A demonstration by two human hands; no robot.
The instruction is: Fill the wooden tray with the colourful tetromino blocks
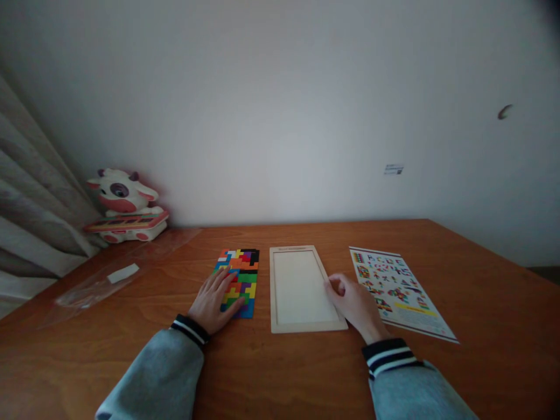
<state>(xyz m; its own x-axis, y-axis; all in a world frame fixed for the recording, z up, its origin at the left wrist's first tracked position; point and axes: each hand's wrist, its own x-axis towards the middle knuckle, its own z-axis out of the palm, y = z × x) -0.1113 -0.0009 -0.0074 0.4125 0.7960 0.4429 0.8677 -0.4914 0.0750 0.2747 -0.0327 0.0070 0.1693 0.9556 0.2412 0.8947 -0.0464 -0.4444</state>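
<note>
My left hand (pixel 215 298) lies with its fingers spread on a rectangle of fitted, coloured puzzle blocks (pixel 247 287), covering its left side. Right of the blocks, a pale wooden tray (pixel 275 291) with a raised rim lies flat, and no pieces show inside it. My right hand (pixel 354 300) is closed at the tray's right edge, thumb and fingers pinching the rim. Beyond that hand lies a printed sheet (pixel 409 291) with coloured block figures, its lower left part hidden behind the hand.
A cow-shaped toy keyboard (pixel 126 207) stands at the back left, near a curtain (pixel 30 198). In front of it, a clear plastic wrapper (pixel 94 294) with a white label lies on the wooden table (pixel 271 376). A white wall rises behind.
</note>
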